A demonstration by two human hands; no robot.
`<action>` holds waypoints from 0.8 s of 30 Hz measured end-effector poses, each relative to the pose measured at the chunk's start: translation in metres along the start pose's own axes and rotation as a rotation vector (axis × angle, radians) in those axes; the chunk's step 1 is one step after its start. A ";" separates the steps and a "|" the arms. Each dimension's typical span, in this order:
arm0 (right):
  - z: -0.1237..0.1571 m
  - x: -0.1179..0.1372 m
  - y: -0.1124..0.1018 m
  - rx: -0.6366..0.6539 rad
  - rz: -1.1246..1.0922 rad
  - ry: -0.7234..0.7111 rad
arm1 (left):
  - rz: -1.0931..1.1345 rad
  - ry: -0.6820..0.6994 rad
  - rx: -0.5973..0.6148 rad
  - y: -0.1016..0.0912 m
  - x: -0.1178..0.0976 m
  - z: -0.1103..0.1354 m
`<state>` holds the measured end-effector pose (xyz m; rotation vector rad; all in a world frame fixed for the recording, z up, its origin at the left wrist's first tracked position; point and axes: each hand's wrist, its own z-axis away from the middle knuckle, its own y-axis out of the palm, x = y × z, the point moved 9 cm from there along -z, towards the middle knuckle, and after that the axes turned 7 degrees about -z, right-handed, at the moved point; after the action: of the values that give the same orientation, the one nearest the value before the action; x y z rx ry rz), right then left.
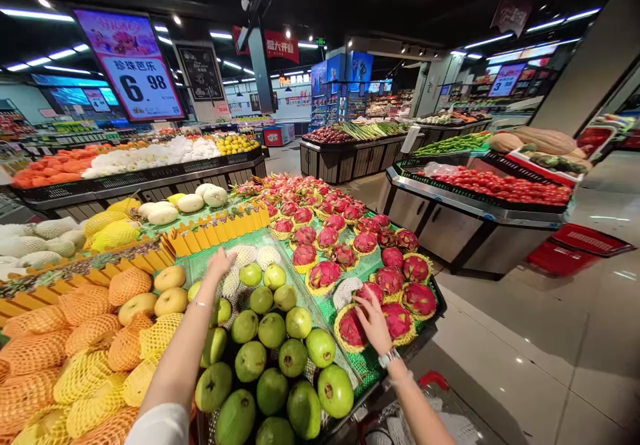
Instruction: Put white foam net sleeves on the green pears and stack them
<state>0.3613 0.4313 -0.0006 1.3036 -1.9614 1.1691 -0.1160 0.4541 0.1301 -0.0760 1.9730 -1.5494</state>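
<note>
The left hand (220, 266) is showing behind the guavas (273, 330) (grip unclear); right of them, the right hand (374, 322), fingers splayed, is touching dragon fruit (350, 330): nudging could roll one.

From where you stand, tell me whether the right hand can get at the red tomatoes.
Probably not without moving closer: the right hand is at the dragon fruit, while the red tomatoes lie on a separate stand across a strip of floor.

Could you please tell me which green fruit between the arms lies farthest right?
The large green fruit at front right, nearest the watch; all others lie further left.
</note>
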 end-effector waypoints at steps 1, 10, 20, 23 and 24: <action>-0.016 -0.003 0.010 0.004 0.010 -0.026 | 0.010 0.019 -0.030 -0.002 0.001 0.008; -0.051 0.007 0.026 -0.071 0.036 -0.145 | 0.277 0.298 -0.015 0.021 0.017 0.191; 0.017 0.145 0.032 0.120 -0.558 -0.110 | 0.905 0.122 -0.013 0.046 0.006 0.295; 0.043 0.153 0.077 0.367 -0.832 0.189 | 1.068 0.181 0.112 0.047 -0.018 0.295; 0.053 0.154 0.090 0.422 -0.884 0.267 | 1.112 0.216 0.210 0.052 -0.028 0.296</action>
<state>0.2189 0.3282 0.0589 1.8245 -0.7808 1.2040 0.0706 0.2278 0.0612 1.1133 1.4910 -0.9838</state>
